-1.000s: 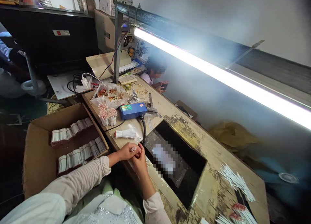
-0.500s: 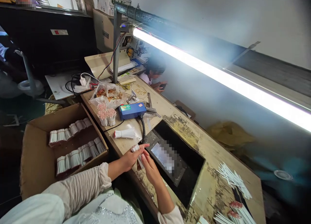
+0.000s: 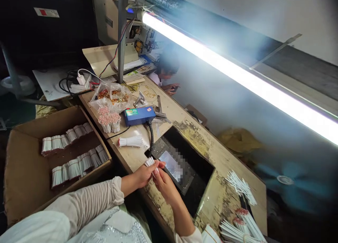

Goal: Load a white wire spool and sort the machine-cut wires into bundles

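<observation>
My left hand (image 3: 143, 174) is wrapped round a bundle of thin white wires (image 3: 149, 161), whose upper ends stick out above the thumb. Against the same bundle, from the other side, my right hand (image 3: 166, 187) closes its fingers, and the two hands touch over the table's near edge. Most of the bundle's length is hidden by the fingers. Just beyond lies another tied white bundle (image 3: 130, 141) on its side. Behind it, several upright bundles (image 3: 108, 120) show pinkish-red ends.
An open cardboard box (image 3: 23, 165) with rows of bundles stands at left. A blue control box (image 3: 139, 115) and plastic bag (image 3: 112, 97) sit on the table (image 3: 186, 130), before a dark recess (image 3: 196, 164). Loose white wires (image 3: 241, 187) lie right. A lit tube lamp (image 3: 224, 63) hangs above; another person sits beyond.
The view has shifted, so the table and box appear further left. My right hand's fingers have gone from nearly straight to curled round the bundle.
</observation>
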Demonstrator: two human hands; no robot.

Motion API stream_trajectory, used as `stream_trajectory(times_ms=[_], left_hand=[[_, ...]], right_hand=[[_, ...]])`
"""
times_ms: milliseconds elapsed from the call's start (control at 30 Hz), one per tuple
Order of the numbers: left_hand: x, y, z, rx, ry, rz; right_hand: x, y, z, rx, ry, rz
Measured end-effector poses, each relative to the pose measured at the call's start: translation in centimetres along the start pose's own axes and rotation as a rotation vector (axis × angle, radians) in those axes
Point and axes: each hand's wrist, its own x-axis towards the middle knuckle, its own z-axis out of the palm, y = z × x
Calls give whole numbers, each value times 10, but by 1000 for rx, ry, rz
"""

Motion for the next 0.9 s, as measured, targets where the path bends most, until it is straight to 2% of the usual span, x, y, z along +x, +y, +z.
stream_trajectory(times_ms=[133,233,333,467,533,633,767,900], left_hand=[[4,-10,-1,-43,-70,-104],[-3,-10,-15,52,-46,-100],[-12,-3,-44,347,89,60],[-18,11,-86,828,207,354],[-18,16,-99,994,194,455],[-17,19,-105,1139,140,539],[-17,20,-105,1188,133,560],[-18,21,-106,1213,101,577]], right_hand=[[-6,4,-29,-158,-4,35],[-6,7,-62,-488,-6,88],[3,13,-98,-850,-39,205],[32,33,-130,-1046,-105,363],[49,46,-137,-1130,-153,435],[74,62,-141,-1226,-233,529],[98,74,-142,-1296,-327,619],[108,73,-141,-1334,-378,646]])
